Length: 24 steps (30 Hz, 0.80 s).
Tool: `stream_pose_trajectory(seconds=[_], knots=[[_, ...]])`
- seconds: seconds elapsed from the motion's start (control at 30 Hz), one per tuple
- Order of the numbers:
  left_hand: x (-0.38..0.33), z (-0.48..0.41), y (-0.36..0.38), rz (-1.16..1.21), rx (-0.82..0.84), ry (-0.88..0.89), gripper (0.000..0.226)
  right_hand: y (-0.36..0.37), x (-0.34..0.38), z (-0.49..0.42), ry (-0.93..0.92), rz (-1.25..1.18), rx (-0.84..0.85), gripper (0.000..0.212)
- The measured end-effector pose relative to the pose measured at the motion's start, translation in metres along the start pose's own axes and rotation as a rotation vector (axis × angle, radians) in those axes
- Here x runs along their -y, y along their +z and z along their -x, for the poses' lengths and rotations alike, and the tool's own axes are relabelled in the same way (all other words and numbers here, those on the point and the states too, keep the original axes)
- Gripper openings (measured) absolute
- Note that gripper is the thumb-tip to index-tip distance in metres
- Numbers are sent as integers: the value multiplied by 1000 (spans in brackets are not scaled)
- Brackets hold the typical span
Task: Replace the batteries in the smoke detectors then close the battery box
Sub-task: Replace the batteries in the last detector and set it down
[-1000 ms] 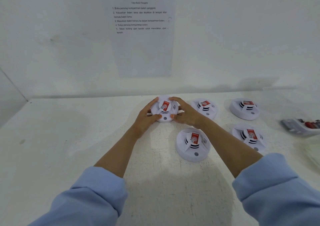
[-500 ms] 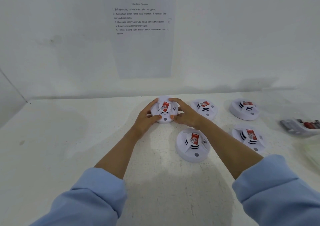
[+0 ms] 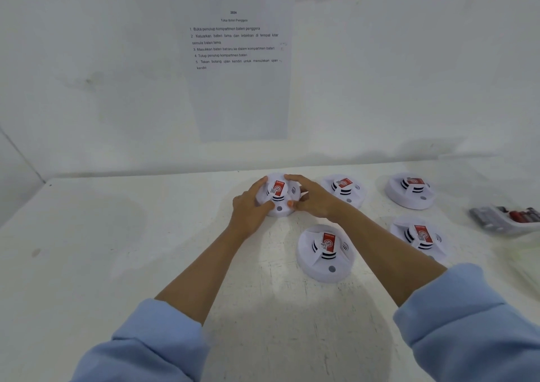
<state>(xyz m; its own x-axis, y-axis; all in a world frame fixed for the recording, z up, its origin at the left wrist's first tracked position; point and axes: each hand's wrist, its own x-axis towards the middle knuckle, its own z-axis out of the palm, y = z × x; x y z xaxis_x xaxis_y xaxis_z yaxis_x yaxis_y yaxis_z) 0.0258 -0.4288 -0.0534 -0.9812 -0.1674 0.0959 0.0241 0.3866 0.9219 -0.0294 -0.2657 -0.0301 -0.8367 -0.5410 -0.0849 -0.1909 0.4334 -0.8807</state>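
Note:
Several round white smoke detectors with red labels lie on the white table (image 3: pixel 117 235). My left hand (image 3: pixel 248 209) and my right hand (image 3: pixel 314 199) grip the far left detector (image 3: pixel 279 194) from both sides, fingers curled round its rim. It sits on the table. Another detector (image 3: pixel 325 253) lies nearer me, just right of my right forearm. Further detectors lie at the back middle (image 3: pixel 344 190), the back right (image 3: pixel 410 190) and the right (image 3: pixel 419 237). The battery box (image 3: pixel 505 219) stands open at the right edge with grey and red batteries inside.
A printed instruction sheet (image 3: pixel 236 60) hangs on the white back wall above the table. A side wall closes the left end. A clear plastic item (image 3: pixel 526 264), blurred, lies at the far right near the battery box.
Both hands stay on the far left detector. My left thumb has shifted slightly toward the right hand along its front rim. The view has tilted down a little.

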Motion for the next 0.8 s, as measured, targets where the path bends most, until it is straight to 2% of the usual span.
stream_pose_trajectory(seconds=[0.2,0.33,0.47,0.53,0.67,0.8], knots=[[-10,5,2,-126,0,-12,43,6,3,-3,54,104,2,60],[-6,-4,0,-288,14,-48,48,5,7,-3,92,177,3,53],[-12,-16,-5,-447,-13,50,36,-5,7,-2,104,316,-65,39],[-29,-19,-1,-529,-13,117,29,-15,11,5,74,393,-116,39],[-68,-14,18,-657,6,219,37,-41,10,18,28,496,-158,41],[-94,-8,50,-736,60,240,40,-78,7,44,23,553,-179,39]])
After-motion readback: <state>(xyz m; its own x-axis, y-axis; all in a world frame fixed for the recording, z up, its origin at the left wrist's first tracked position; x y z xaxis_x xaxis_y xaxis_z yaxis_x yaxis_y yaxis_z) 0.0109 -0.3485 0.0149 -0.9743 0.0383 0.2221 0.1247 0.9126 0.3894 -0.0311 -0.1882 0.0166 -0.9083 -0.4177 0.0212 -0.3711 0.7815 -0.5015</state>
